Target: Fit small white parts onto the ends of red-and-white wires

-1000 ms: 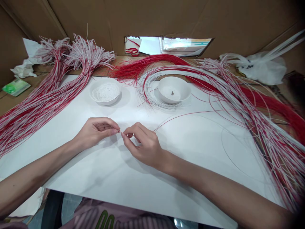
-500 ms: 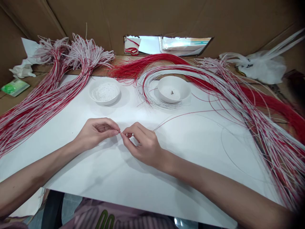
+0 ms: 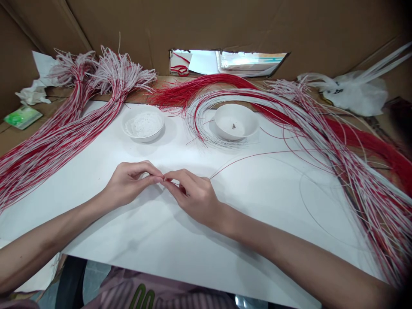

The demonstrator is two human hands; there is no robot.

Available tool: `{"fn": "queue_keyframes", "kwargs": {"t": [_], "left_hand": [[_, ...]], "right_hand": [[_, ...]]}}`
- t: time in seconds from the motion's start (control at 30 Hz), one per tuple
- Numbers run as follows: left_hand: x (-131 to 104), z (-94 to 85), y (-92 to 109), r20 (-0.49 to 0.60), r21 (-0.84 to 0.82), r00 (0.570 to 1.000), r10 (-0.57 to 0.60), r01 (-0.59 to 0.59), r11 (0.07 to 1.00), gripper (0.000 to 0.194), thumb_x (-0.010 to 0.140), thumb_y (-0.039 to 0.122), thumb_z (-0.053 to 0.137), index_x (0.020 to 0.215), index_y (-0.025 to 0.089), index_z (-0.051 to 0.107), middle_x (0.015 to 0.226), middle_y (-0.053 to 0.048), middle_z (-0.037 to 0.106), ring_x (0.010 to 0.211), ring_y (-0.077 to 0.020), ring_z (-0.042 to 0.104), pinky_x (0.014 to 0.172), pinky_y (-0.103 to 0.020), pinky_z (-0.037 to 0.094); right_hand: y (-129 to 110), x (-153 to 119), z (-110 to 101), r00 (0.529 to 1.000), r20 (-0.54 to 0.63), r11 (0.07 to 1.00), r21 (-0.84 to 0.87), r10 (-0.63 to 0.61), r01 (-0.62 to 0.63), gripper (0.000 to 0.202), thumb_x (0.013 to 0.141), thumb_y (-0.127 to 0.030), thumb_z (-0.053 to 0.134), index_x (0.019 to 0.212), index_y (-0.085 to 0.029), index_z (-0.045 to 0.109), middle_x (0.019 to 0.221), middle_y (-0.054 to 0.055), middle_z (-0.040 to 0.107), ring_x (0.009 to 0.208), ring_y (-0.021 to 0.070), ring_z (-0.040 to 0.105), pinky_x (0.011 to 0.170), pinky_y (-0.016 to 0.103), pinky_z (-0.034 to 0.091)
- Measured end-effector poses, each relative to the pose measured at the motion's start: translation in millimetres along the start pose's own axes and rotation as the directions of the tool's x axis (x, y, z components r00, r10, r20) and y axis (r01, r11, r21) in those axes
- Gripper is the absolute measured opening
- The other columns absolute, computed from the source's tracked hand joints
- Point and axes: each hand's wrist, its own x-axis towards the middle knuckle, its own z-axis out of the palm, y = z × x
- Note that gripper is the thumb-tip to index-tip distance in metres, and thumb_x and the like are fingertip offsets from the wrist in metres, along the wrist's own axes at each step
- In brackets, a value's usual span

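Observation:
My left hand [image 3: 130,182] and my right hand [image 3: 195,193] meet fingertip to fingertip above the white tabletop. Between them a tiny pale piece shows, too small to name. A thin red cord [image 3: 244,158] runs from my right hand off toward the strands at the right. My left thumb and forefinger are pinched at the cord's end, mostly covering it. The right thumb and forefinger pinch the cord close beside them.
A white bowl of small white bits [image 3: 143,123] and a white bowl with a small brown piece [image 3: 236,122] stand behind my hands. Red-and-white cord bundles [image 3: 96,111] lie left, more strands [image 3: 350,163] right. A cardboard wall [image 3: 106,25] closes the back.
My fingertips have come closer together, the left thumb and forefinger closing further on the cord's end. The view has shifted slightly.

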Motion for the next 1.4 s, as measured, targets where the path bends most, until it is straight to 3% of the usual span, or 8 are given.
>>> {"fn": "queue_keyframes", "kwargs": {"t": [0.2, 0.33, 0.43, 0.63, 0.77, 0.87, 1.23, 1.4], "left_hand": [[4, -6.9, 1, -0.066, 0.091, 0.998, -0.010, 0.016, 0.996, 0.015, 0.081, 0.032, 0.071, 0.079, 0.017, 0.072, 0.080, -0.004, 0.072, 0.078, -0.0176, 0.065, 0.073, -0.029, 0.050], [5, -9.4, 0, -0.087, 0.190, 0.996, 0.028, -0.011, 0.982, 0.014, 0.083, 0.032, 0.068, 0.081, 0.018, 0.070, 0.081, -0.003, 0.071, 0.078, -0.0162, 0.064, 0.074, -0.028, 0.049], [4, -7.9, 0, -0.071, 0.249, 0.996, 0.048, -0.029, 0.968, 0.014, 0.084, 0.032, 0.067, 0.080, 0.019, 0.070, 0.081, -0.003, 0.070, 0.077, -0.0159, 0.063, 0.073, -0.028, 0.048], [7, -16.1, -7, 0.086, 0.433, 0.985, 0.150, -0.173, 0.884, 0.018, 0.084, 0.036, 0.067, 0.093, 0.020, 0.067, 0.091, -0.004, 0.069, 0.085, -0.0167, 0.062, 0.079, -0.029, 0.049], [11, -26.9, -14, 0.207, 0.552, 0.953, 0.221, -0.301, 0.778, 0.023, 0.082, 0.037, 0.069, 0.095, 0.019, 0.067, 0.090, -0.005, 0.067, 0.087, -0.0186, 0.059, 0.080, -0.031, 0.048], [11, -27.4, -16, 0.246, 0.567, 0.943, 0.226, -0.329, 0.756, 0.019, 0.085, 0.036, 0.066, 0.093, 0.019, 0.069, 0.090, -0.005, 0.067, 0.087, -0.0187, 0.059, 0.080, -0.031, 0.047], [9, -21.7, -15, 0.210, 0.530, 0.960, 0.185, -0.270, 0.804, 0.017, 0.090, 0.030, 0.058, 0.090, 0.022, 0.072, 0.089, -0.005, 0.070, 0.086, -0.0184, 0.060, 0.077, -0.030, 0.048], [7, -19.8, -6, 0.038, 0.327, 0.999, 0.004, -0.016, 0.945, 0.017, 0.083, 0.035, 0.067, 0.084, 0.020, 0.073, 0.085, -0.005, 0.073, 0.079, -0.0170, 0.065, 0.071, -0.027, 0.050]], "right_hand": [[-2, 2, -1, 0.992, -0.007, 0.991, 0.039, 0.129, -0.129, 0.009, 0.083, -0.010, 0.053, 0.083, -0.018, 0.057, 0.071, -0.001, 0.062, 0.058, 0.0082, 0.056, 0.052, 0.021, 0.043], [0, 3, -1, 0.985, -0.019, 0.983, 0.073, 0.171, -0.170, 0.019, 0.077, -0.004, 0.046, 0.085, -0.017, 0.057, 0.074, 0.000, 0.061, 0.063, 0.0107, 0.057, 0.059, 0.024, 0.047], [1, 3, 0, 0.986, 0.025, 0.980, 0.110, 0.164, -0.166, 0.020, 0.079, -0.004, 0.046, 0.091, -0.017, 0.057, 0.078, 0.001, 0.063, 0.067, 0.0110, 0.058, 0.062, 0.024, 0.049], [3, 2, 1, 0.983, 0.116, 0.982, 0.115, 0.139, -0.153, 0.011, 0.093, -0.013, 0.048, 0.091, -0.016, 0.058, 0.079, 0.001, 0.057, 0.063, 0.0090, 0.051, 0.056, 0.022, 0.043], [5, 3, 1, 0.978, 0.113, 0.977, 0.101, 0.177, -0.188, 0.013, 0.094, -0.013, 0.045, 0.092, -0.016, 0.057, 0.082, 0.003, 0.056, 0.064, 0.0096, 0.049, 0.055, 0.022, 0.041], [5, 3, 1, 0.979, 0.100, 0.979, 0.080, 0.180, -0.188, 0.010, 0.094, -0.013, 0.046, 0.091, -0.016, 0.056, 0.082, 0.002, 0.055, 0.063, 0.0094, 0.048, 0.055, 0.023, 0.040], [3, 4, -1, 0.989, 0.050, 0.986, 0.087, 0.137, -0.141, 0.008, 0.093, -0.013, 0.051, 0.088, -0.017, 0.055, 0.079, 0.001, 0.055, 0.061, 0.0084, 0.048, 0.055, 0.022, 0.041], [1, 5, -2, 0.998, -0.036, 0.994, 0.099, 0.049, -0.046, 0.008, 0.090, -0.011, 0.054, 0.087, -0.018, 0.056, 0.074, 0.000, 0.055, 0.062, 0.0090, 0.050, 0.053, 0.022, 0.042]]}}
